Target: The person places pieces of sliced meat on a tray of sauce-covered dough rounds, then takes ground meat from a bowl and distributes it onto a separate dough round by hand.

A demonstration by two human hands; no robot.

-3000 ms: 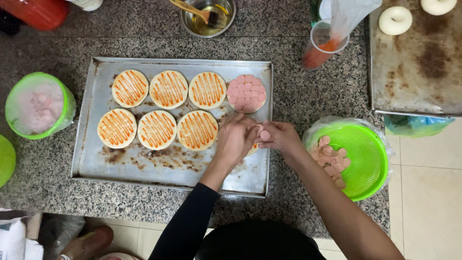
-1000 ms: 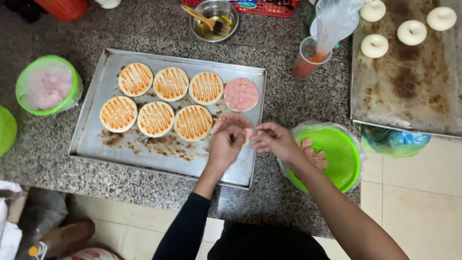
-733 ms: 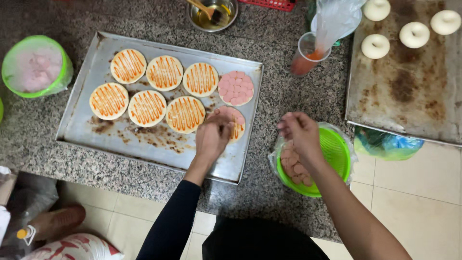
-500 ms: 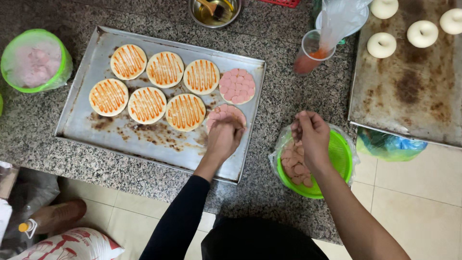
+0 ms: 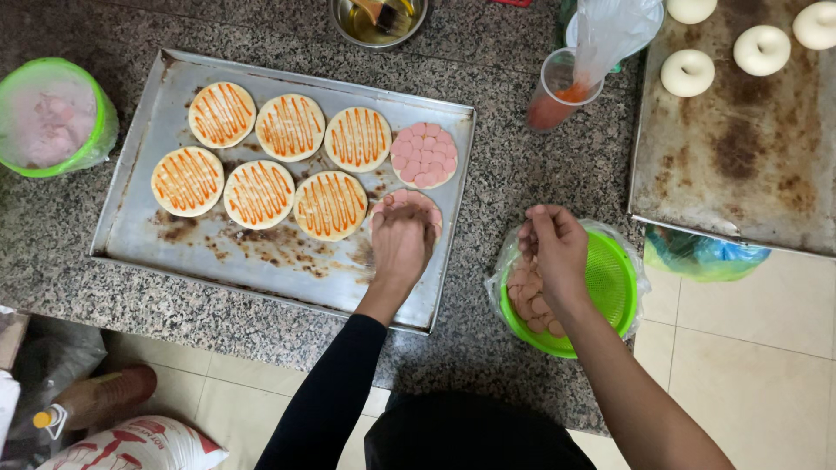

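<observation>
A metal baking tray (image 5: 131, 235) on the granite counter holds six round dough bases (image 5: 259, 193) striped with orange sauce. A seventh base (image 5: 424, 154) is covered with pink sausage slices. My left hand (image 5: 401, 245) lies palm-down on an eighth base (image 5: 409, 200) at the tray's near right, where a few pink slices show past the fingers. My right hand (image 5: 555, 254) is inside a green basket (image 5: 610, 278) lined with clear plastic, fingers bunched over the sausage slices (image 5: 525, 294). I cannot tell whether it holds any.
A green tub (image 5: 54, 113) of pink meat stands left of the tray. A steel bowl (image 5: 376, 19) with a brush and a cup (image 5: 557, 91) of orange sauce sit at the back. A second tray (image 5: 740, 174) with white dough rings (image 5: 688, 72) lies to the right.
My right hand left the tray and moved right into the green basket. My left hand stayed on the near-right base, which has gained pink slices.
</observation>
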